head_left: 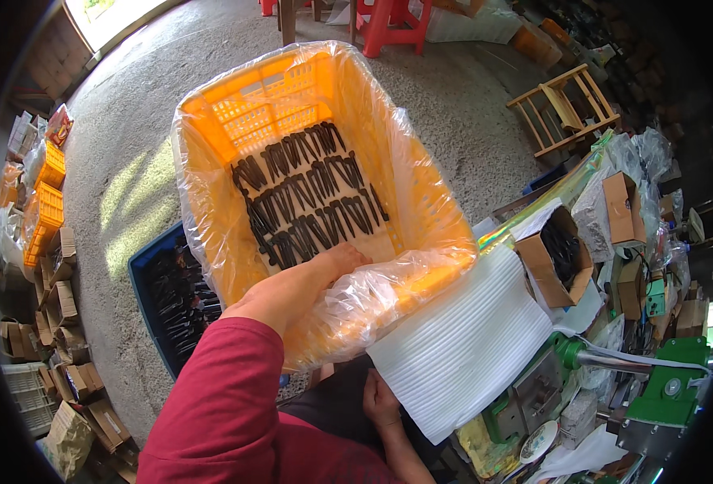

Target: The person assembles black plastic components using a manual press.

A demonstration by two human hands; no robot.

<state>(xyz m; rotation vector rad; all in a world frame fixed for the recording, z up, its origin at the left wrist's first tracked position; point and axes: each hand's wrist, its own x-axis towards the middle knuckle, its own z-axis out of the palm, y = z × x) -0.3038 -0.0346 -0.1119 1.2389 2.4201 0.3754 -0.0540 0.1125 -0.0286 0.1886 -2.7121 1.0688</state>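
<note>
A yellow plastic basket (292,89) lined with a clear plastic bag (409,153) stands in front of me, tilted in the view. Inside it, three rows of slim dark pieces (304,189) lie side by side on a pale sheet (372,246); their exact kind I cannot tell. My left hand (336,262) reaches over the near rim to the near end of the rows, its fingers mostly hidden. Low by my lap, my right hand (380,401) has its fingers curled beside the edge of a white ribbed foam sheet (469,339). Whatever is inside that hand is hidden.
A blue crate (150,262) of dark pieces stands left of the basket. At right are a cardboard box (562,262) and a green machine (671,387). Red stools (393,28) and a wooden frame (566,113) stand farther off. Cartons (62,298) line the left.
</note>
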